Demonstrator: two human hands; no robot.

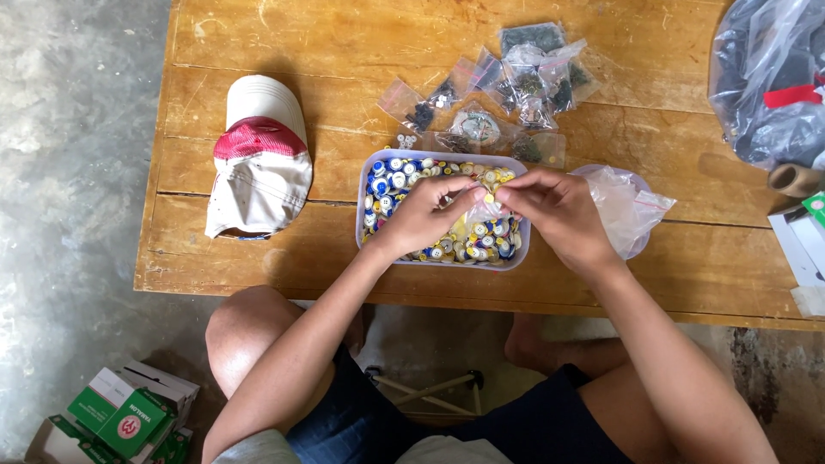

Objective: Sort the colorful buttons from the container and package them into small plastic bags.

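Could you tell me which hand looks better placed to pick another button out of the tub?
Probably the left hand: it hovers directly over the buttons in the tub. The right hand sits past the rim, pinching the small bag.

One head camera, looking down from above your own lap

You see the scene from your head, facing almost straight down and slightly forward, close over the wooden table [258, 258]; its far edge runs off the top of the frame, your knees and the concrete floor [69, 172] fill the bottom, and your forearms enter from below. There is no second view to share it with
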